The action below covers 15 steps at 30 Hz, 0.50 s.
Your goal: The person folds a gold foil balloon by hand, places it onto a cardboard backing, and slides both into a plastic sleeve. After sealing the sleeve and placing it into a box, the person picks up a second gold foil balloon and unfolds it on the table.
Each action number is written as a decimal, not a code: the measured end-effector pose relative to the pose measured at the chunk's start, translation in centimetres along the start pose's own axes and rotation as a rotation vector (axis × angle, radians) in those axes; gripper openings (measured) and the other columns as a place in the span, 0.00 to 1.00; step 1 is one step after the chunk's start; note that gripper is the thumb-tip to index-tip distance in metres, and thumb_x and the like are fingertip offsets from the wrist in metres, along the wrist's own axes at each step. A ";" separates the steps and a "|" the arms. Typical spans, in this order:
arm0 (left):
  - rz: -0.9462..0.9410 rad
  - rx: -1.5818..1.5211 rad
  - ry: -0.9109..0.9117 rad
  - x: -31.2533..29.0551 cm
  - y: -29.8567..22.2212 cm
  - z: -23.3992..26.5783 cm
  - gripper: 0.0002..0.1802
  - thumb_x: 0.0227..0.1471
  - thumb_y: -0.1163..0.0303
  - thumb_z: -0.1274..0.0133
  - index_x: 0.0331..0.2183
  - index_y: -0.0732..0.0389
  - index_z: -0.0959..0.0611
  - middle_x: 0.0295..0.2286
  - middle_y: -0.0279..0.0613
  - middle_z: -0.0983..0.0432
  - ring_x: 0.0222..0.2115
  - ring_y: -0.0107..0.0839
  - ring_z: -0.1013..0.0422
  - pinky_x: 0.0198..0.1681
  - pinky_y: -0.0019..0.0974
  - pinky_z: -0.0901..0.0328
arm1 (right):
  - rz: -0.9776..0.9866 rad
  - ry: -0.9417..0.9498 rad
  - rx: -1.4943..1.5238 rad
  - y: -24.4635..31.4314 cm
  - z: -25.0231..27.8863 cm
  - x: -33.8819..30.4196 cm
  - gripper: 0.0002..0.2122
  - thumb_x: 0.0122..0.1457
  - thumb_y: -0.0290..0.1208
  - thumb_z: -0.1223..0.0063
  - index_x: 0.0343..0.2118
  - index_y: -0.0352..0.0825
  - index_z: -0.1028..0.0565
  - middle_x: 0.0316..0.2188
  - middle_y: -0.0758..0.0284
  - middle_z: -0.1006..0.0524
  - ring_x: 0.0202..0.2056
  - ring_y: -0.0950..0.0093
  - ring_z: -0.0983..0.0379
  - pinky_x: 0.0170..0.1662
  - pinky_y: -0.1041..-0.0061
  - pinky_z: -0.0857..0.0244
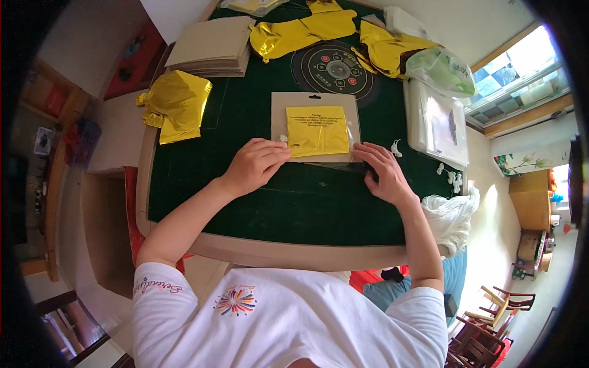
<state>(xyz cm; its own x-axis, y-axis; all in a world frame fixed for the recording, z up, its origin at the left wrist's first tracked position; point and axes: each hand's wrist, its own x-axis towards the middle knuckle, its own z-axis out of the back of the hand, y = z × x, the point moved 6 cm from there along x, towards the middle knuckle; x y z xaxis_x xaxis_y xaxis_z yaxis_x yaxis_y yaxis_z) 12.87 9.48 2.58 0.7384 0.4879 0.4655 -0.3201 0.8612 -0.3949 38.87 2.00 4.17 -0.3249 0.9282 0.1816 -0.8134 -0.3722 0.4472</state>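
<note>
In front of me on the green table lies a clear plastic package (351, 122) with a tan backing card (279, 110) and a folded gold foil sheet (316, 132) inside. The card has a hanging slot at its top edge. My left hand (259, 162) is closed at the package's lower left corner, fingertips pressed together beside a small white string bundle (283, 139). On the lower right corner, my right hand (385, 172) grips the plastic edge with bent fingers, the thumb lower down. Clear film shows faintly along the bottom edge between both hands.
A stack of tan cards (211, 46) stands at the back left, above a gold foil balloon (184, 104). More gold foil (307, 30) lies at the back. Clear bags (435, 122) are piled at right, near white string (451, 214). A round control panel (334, 70) sits mid-table.
</note>
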 end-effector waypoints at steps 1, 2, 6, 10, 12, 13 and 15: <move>0.042 -0.037 -0.004 0.0 0.3 0.0 0.12 0.48 0.76 0.41 0.38 0.58 0.16 0.40 0.38 0.20 0.46 0.32 0.27 0.49 0.38 0.33 | 0.000 0.000 0.001 -0.1 0.2 0.0 0.30 0.39 0.13 0.53 0.51 0.35 0.29 0.55 0.63 0.30 0.58 0.61 0.38 0.61 0.63 0.44; 0.042 -0.038 -0.004 0.1 0.3 -0.1 0.12 0.48 0.76 0.41 0.38 0.58 0.16 0.40 0.38 0.20 0.46 0.32 0.27 0.49 0.38 0.33 | -0.016 0.009 0.042 -0.3 0.3 0.0 0.29 0.39 0.13 0.53 0.50 0.34 0.30 0.55 0.63 0.30 0.59 0.61 0.39 0.61 0.63 0.44; 0.064 -0.074 -0.026 0.2 0.4 -0.2 0.12 0.48 0.78 0.41 0.38 0.58 0.16 0.40 0.38 0.20 0.46 0.32 0.27 0.49 0.38 0.32 | -0.033 0.018 0.105 -0.8 0.3 -0.1 0.25 0.41 0.16 0.49 0.48 0.35 0.30 0.54 0.64 0.30 0.60 0.62 0.40 0.62 0.63 0.45; 0.112 -0.112 -0.022 0.3 1.0 -0.1 0.11 0.48 0.78 0.41 0.37 0.58 0.16 0.39 0.37 0.20 0.45 0.32 0.26 0.49 0.37 0.32 | -0.017 -0.041 0.069 -1.4 -0.3 0.0 0.19 0.46 0.18 0.45 0.44 0.34 0.28 0.52 0.65 0.27 0.58 0.62 0.37 0.60 0.64 0.42; 0.129 -0.124 -0.023 0.4 1.4 -0.3 0.11 0.48 0.78 0.41 0.36 0.58 0.15 0.39 0.37 0.20 0.44 0.32 0.26 0.49 0.37 0.32 | -0.003 -0.122 0.104 -2.3 -0.6 0.2 0.10 0.50 0.19 0.43 0.37 0.31 0.26 0.47 0.65 0.24 0.55 0.63 0.33 0.56 0.65 0.39; 0.144 -0.137 -0.024 0.5 1.6 -0.3 0.10 0.48 0.78 0.41 0.36 0.58 0.15 0.38 0.37 0.20 0.44 0.33 0.26 0.48 0.37 0.31 | -0.003 -0.122 0.105 -2.5 -0.7 0.4 0.10 0.50 0.19 0.43 0.37 0.31 0.26 0.47 0.65 0.24 0.55 0.63 0.33 0.56 0.65 0.39; 0.184 -0.160 -0.025 0.8 1.9 -0.5 0.10 0.48 0.78 0.41 0.36 0.58 0.16 0.37 0.38 0.20 0.43 0.33 0.26 0.48 0.37 0.31 | -0.054 -0.183 0.213 -3.2 -0.7 0.7 0.05 0.51 0.17 0.45 0.32 0.30 0.25 0.44 0.64 0.22 0.50 0.64 0.30 0.54 0.67 0.36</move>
<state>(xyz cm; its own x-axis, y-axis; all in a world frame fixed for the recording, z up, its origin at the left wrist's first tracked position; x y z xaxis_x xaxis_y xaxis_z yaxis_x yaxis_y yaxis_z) 13.12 11.39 1.86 0.6610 0.6395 0.3927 -0.3486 0.7250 -0.5940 40.93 3.82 2.27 -0.1757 0.9379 0.2991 -0.7013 -0.3324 0.6306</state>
